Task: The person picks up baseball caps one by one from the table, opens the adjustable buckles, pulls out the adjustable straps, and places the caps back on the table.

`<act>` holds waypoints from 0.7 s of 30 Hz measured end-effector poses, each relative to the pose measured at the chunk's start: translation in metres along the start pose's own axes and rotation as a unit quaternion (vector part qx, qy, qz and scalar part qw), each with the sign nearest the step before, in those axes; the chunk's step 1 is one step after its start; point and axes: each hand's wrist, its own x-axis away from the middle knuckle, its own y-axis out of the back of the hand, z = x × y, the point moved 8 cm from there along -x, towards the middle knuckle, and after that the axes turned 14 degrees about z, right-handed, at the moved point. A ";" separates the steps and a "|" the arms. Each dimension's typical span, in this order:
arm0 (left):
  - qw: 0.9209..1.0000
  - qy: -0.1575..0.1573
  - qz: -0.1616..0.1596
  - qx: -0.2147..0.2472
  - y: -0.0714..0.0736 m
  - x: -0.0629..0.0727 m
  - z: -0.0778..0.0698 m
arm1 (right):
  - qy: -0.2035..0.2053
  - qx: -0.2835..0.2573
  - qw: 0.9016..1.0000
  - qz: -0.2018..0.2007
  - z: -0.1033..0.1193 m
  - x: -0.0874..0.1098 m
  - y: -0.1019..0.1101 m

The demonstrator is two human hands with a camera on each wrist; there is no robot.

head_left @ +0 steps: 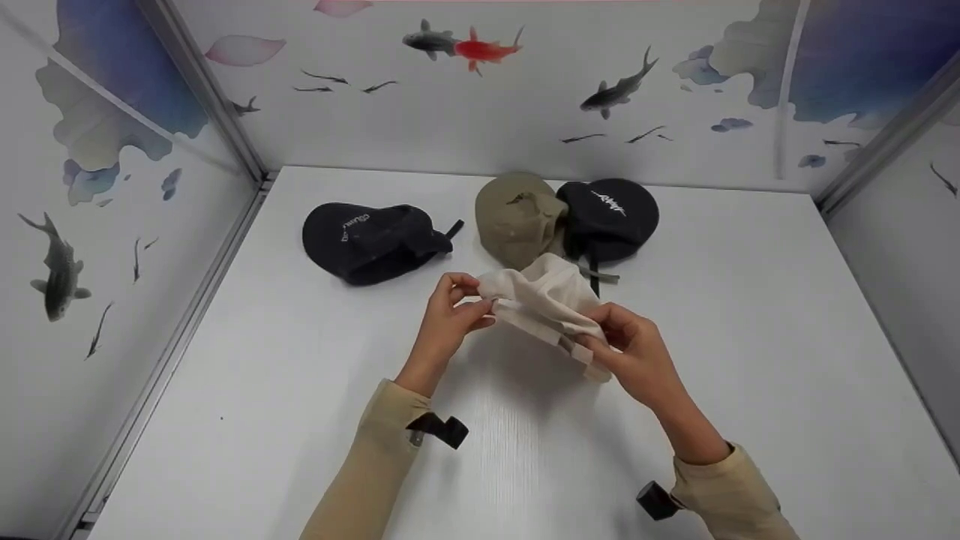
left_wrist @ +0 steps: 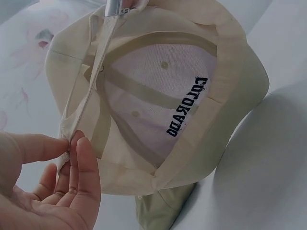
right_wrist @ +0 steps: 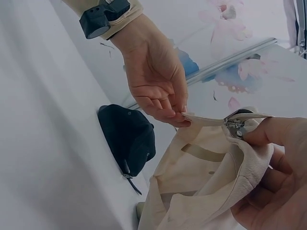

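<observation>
Both hands hold a cream baseball cap [head_left: 544, 289] up in front of me, with its hollow inside facing the left wrist camera. Dark lettering [left_wrist: 188, 106] shows through the inside of the crown. My left hand [head_left: 450, 315] pinches the end of the cap's thin back strap [left_wrist: 88, 103] between thumb and fingertips. At the other side, my right hand [head_left: 637, 352] grips the cap's edge, its thumb beside the metal buckle [right_wrist: 235, 127]. The strap runs stretched between the two hands through this buckle.
Behind the hands, a khaki cap [head_left: 514, 217] leans against a black cap [head_left: 615, 217] on the white table [head_left: 750, 360]. Another dark cap [head_left: 367, 240] lies to the left. Printed panels [head_left: 337, 127] with fish stand around the table's back and sides.
</observation>
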 end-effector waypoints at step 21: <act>0.995 -0.002 -0.011 -0.094 0.006 -0.005 -0.008 | 0.025 0.021 0.992 0.122 0.000 0.000 -0.012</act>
